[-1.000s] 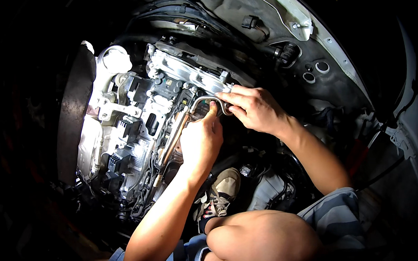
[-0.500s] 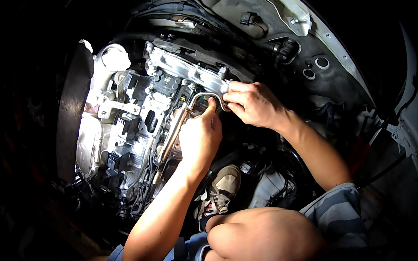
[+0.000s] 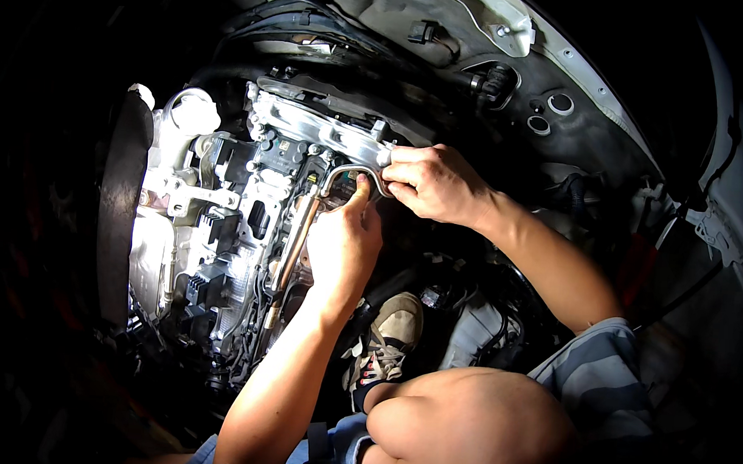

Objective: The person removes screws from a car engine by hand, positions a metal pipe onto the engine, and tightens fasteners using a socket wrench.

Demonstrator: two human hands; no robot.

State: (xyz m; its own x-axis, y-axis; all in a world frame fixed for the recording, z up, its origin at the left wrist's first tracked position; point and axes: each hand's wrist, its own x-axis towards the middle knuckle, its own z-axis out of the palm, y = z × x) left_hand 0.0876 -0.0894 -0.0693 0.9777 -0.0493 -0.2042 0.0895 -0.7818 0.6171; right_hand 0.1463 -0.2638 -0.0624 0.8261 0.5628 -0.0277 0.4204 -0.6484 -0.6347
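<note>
At the engine (image 3: pixel 273 180), left hand (image 3: pixel 345 241) and right hand (image 3: pixel 434 183) grip a bent metal pipe (image 3: pixel 339 170).

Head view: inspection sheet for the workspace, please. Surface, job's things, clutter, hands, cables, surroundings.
Surface: silver-and-black metal engine, brightly lit.
Job's things: bent silver metal pipe, arched just below the long silver metal cover in the picture.
Clutter: pale grey angular part right of the beige lace-up shoe; loose or fixed, cannot tell.
Hands: left hand has a fingertip at the arch; right hand has fingertips near the pipe's right end; grip unclear.
Cables: thin black wires along the engine.
Surroundings: grey body panel with round holes; deep shadow around.
</note>
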